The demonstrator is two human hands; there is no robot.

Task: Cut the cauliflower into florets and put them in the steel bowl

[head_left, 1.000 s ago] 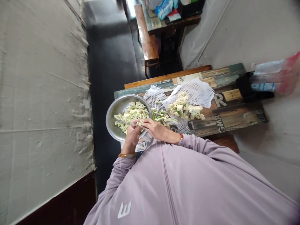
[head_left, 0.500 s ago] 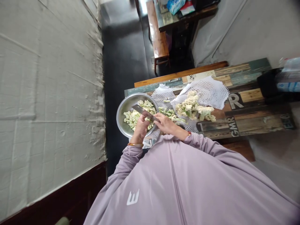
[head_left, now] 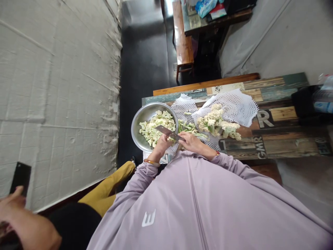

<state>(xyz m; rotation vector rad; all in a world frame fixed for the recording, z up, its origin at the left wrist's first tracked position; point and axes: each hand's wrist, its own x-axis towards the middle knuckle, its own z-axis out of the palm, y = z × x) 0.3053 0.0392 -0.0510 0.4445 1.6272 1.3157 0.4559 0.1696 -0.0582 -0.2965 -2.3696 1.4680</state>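
Note:
My right hand grips a kitchen knife by its handle, the broad blade slanting up and left over the near right rim of the bowl. Just under the blade, the fingers of my left hand are closed on a small cauliflower piece, mostly hidden by the knife and fingers. Cut cauliflower florets lie in the large metal bowl. Right of the bowl, green-white stem trimmings rest on white foam netting. Farther right sit larger cauliflower chunks.
A second piece of netting lies on the patchwork wooden table. A bench and another table stand beyond. At lower left, another person in yellow trousers holds a phone near the pale wall.
The knife and both my hands have shifted slightly right and down relative to the bowl. Another person with a phone has come into view at lower left. The view has shifted slightly.

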